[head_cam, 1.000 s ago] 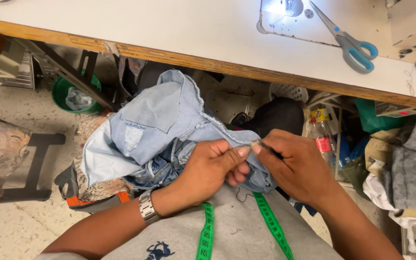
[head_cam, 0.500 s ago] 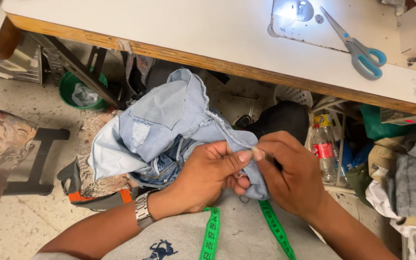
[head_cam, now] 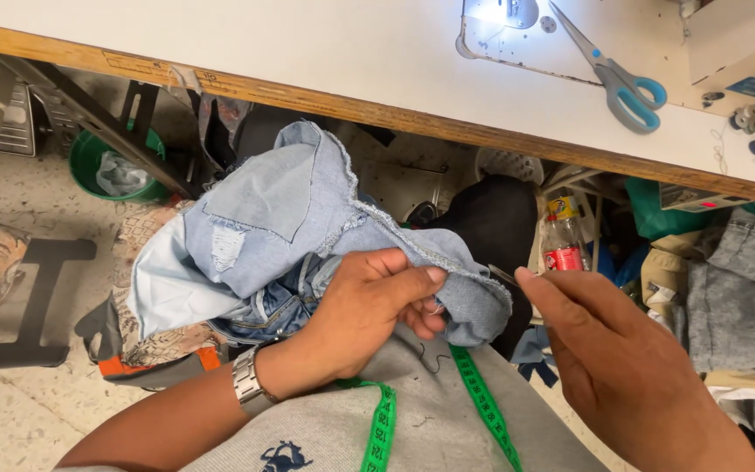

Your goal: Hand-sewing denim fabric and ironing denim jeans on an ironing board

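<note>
My left hand grips a bunched piece of light blue denim with frayed edges, held over my lap below the table edge. My thumb presses the hem against my fingers. My right hand is just to the right of the cloth, apart from it, with its fingers pinched on a small thin dark tool whose tip points at the hem. A silver watch sits on my left wrist. A green tape measure hangs over my grey shirt.
A white worktable with a wooden edge spans the top, with blue-handled scissors near a lit sewing machine plate. Below are a green bucket, a plastic bottle and a grey denim pile.
My right hand has pulled away from the denim hem toward the right. My left hand keeps its grip on the cloth.
</note>
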